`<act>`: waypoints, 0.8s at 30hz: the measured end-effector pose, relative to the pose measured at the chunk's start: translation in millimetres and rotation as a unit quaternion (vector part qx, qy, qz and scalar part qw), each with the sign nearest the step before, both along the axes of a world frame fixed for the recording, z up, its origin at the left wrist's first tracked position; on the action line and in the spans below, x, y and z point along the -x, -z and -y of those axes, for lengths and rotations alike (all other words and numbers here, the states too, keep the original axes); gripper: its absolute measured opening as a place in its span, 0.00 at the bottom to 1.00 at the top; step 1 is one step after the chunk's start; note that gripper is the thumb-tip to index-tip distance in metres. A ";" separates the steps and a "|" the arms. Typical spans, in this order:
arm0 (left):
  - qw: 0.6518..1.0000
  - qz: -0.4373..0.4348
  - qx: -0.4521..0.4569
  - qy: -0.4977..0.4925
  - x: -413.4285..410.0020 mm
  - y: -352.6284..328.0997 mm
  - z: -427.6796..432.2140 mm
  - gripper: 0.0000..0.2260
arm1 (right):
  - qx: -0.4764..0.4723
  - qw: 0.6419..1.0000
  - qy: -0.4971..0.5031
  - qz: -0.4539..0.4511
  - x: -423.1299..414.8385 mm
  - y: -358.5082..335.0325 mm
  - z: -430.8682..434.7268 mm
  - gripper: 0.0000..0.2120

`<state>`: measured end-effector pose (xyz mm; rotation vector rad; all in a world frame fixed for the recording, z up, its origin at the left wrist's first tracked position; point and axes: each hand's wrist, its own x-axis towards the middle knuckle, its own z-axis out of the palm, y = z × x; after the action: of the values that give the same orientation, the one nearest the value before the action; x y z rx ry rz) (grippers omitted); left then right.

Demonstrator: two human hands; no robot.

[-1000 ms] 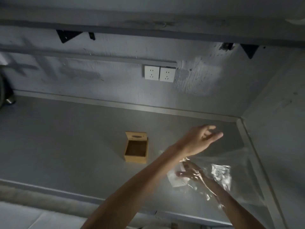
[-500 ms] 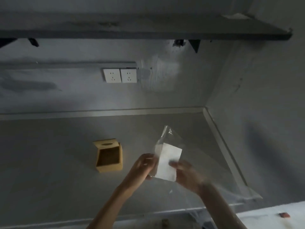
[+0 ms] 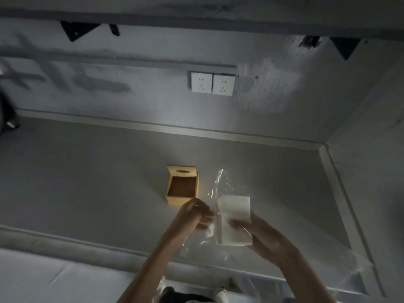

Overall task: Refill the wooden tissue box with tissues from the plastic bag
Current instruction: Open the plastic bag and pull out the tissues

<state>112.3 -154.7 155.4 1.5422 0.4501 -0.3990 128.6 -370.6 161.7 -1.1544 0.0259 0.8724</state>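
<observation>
The wooden tissue box [image 3: 182, 186] lies on the grey counter with its open side up and its slotted lid face toward the wall; its inside looks bare. Just in front of it, above the counter, both hands hold a white stack of tissues [image 3: 235, 219] wrapped in a clear plastic bag [image 3: 220, 182]. My right hand [image 3: 262, 235] grips the stack from the right and below, thumb across its front. My left hand [image 3: 194, 216] pinches the plastic film at the stack's left edge. The bag's loose end sticks up past the tissues.
The grey counter [image 3: 87, 176] runs to a back wall with two white sockets [image 3: 212, 83] and a side wall on the right. A larger clear plastic sheet [image 3: 354, 272] lies at the counter's right front corner. A shelf with black brackets [image 3: 76, 29] hangs above.
My left hand has come back from a reach to the right and now pinches the bag. The tissue stack has been lifted off the counter and sits between both hands.
</observation>
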 end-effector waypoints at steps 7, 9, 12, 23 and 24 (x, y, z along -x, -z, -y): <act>0.989 0.053 0.016 -0.134 11.2 -6.1 -129.7 0.04 | 0.000 0.997 -0.072 -0.003 -12.0 -17.7 -47.7 0.24; 0.988 0.059 0.013 -0.140 12.0 -7.4 -168.1 0.04 | -0.016 0.996 -0.079 -0.023 -16.0 -22.0 -67.3 0.25; 0.983 0.054 -0.009 -0.175 5.5 -3.8 -219.2 0.06 | 0.001 0.997 -0.078 -0.024 -23.9 -23.0 -97.7 0.28; 0.914 -0.008 -0.008 -0.405 0.2 68.3 -342.8 0.10 | 0.008 0.987 0.136 -0.083 -39.2 4.0 -171.8 0.28; 0.911 -0.016 -0.014 -0.412 2.4 78.1 -347.0 0.10 | -0.015 0.986 0.141 -0.088 -35.4 9.0 -177.5 0.27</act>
<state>109.9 192.3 77.3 1.2349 1.0756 0.2437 164.0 -193.2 152.7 -1.0136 0.3129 0.7168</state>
